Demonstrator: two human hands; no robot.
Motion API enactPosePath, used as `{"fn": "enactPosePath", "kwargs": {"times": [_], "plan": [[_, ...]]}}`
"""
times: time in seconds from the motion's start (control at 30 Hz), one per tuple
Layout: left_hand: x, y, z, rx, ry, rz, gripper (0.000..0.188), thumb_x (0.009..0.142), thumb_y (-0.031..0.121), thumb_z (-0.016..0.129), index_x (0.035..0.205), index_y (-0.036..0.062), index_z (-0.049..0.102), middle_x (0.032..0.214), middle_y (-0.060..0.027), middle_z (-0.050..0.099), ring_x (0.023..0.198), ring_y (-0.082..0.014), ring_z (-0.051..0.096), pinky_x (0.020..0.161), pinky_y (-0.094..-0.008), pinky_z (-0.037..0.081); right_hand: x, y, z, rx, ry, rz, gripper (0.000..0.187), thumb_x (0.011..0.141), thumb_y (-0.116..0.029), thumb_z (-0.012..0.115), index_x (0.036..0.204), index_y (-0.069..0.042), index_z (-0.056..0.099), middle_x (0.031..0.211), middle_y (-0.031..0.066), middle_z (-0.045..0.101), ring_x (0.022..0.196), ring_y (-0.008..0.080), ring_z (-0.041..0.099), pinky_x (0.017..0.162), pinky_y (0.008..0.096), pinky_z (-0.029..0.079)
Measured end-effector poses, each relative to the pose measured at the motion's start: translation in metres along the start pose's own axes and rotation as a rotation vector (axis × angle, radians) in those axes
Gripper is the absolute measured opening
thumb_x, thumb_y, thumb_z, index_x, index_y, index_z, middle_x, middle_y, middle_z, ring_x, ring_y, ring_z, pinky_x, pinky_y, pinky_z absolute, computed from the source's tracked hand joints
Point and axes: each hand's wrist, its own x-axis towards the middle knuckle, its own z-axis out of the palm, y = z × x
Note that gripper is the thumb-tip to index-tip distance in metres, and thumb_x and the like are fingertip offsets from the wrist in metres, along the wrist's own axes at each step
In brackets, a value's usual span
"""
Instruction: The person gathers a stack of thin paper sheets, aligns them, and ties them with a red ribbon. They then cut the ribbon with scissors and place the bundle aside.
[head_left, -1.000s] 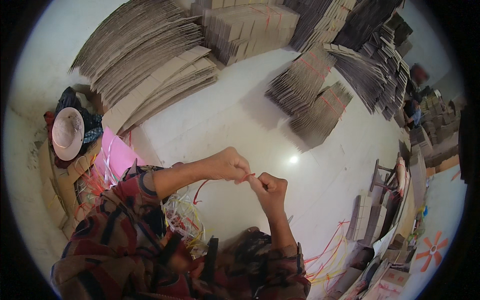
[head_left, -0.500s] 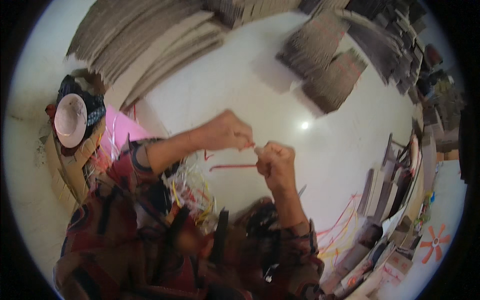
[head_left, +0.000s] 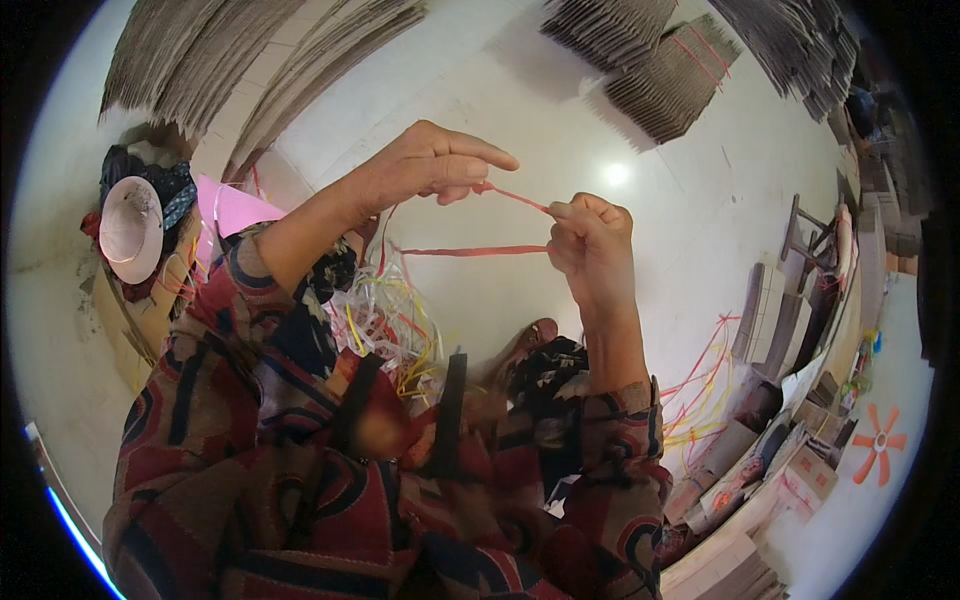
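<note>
A thin red strap [head_left: 470, 251] is stretched between my two raised hands, and a lower length of it crosses below them. My left hand [head_left: 425, 168] pinches the strap at a small knot by the thumb, its index finger pointing out to the right. My right hand [head_left: 597, 240] is closed in a fist around the strap, which leaves it toward the left on two levels. Another part of the strap hangs beneath my left wrist. Below my hands lies a tangle of white, yellow and red strapping [head_left: 385, 320].
Bundled flattened cardboard [head_left: 660, 90] stands on the floor ahead, with a large cardboard stack [head_left: 250, 70] at the far left. A pale hat [head_left: 131, 230] lies at the left beside a pink sheet [head_left: 240, 207]. Loose red and yellow straps [head_left: 700, 390] lie at the right.
My hands have moved apart and farther forward, drawing the strap between them taut. The left index finger has stretched out. The view has tipped slightly.
</note>
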Motion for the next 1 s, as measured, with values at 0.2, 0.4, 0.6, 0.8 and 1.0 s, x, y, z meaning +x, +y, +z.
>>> {"fn": "enactPosePath", "kwargs": {"times": [0.2,0.4,0.6,0.8,1.0], "plan": [[0.009,-0.024,-0.003,0.433,-0.221,0.323,0.025,0.083,0.02,0.062,0.099,-0.0001,0.064,0.066,-0.0087,0.063,0.06,-0.0133,0.057,0.056,-0.0267,0.044,-0.004,-0.005,-0.001,-0.037,0.047,0.004,0.027,0.075,-0.007,0.065,0.054,-0.008,0.048,0.047,-0.0055,0.035,0.038,0.0037,0.024,0.036,0.0211,0.017],[0.005,-0.03,0.012,0.46,-0.292,0.21,0.021,0.084,0.019,0.061,0.094,0.0003,0.062,0.071,-0.0098,0.064,0.062,-0.0148,0.06,0.058,-0.0274,0.045,-0.009,-0.006,0.001,-0.198,0.018,-0.028,0.027,0.076,-0.009,0.067,0.055,-0.007,0.051,0.049,-0.0049,0.04,0.038,0.0031,0.028,0.035,0.0204,0.019],[0.002,-0.022,0.016,0.404,-0.256,0.176,0.027,0.085,0.025,0.063,0.096,0.0007,0.064,0.07,-0.0084,0.063,0.057,-0.011,0.055,0.052,-0.027,0.042,-0.008,-0.006,0.001,-0.198,0.041,-0.028,0.026,0.076,-0.009,0.068,0.056,-0.006,0.052,0.05,-0.0048,0.041,0.037,0.0029,0.029,0.035,0.02,0.02],[0.003,-0.02,0.013,0.433,-0.321,0.222,0.02,0.084,0.019,0.061,0.089,-0.0002,0.064,0.068,-0.0094,0.061,0.056,-0.0143,0.054,0.052,-0.0287,0.041,-0.007,-0.004,-0.003,-0.16,0.023,-0.057,0.026,0.074,-0.007,0.068,0.055,-0.006,0.05,0.049,-0.0048,0.04,0.038,0.0032,0.03,0.036,0.02,0.019],[-0.003,-0.022,-0.002,0.685,-0.229,0.367,0.015,0.078,0.012,0.053,0.072,-0.0008,0.053,0.061,-0.0132,0.049,0.055,-0.0284,0.048,0.053,-0.0345,0.04,-0.01,-0.001,-0.003,-0.054,0.046,-0.02,0.024,0.069,-0.001,0.067,0.054,-0.005,0.05,0.049,-0.0046,0.04,0.039,0.0034,0.029,0.037,0.0204,0.019]]}}
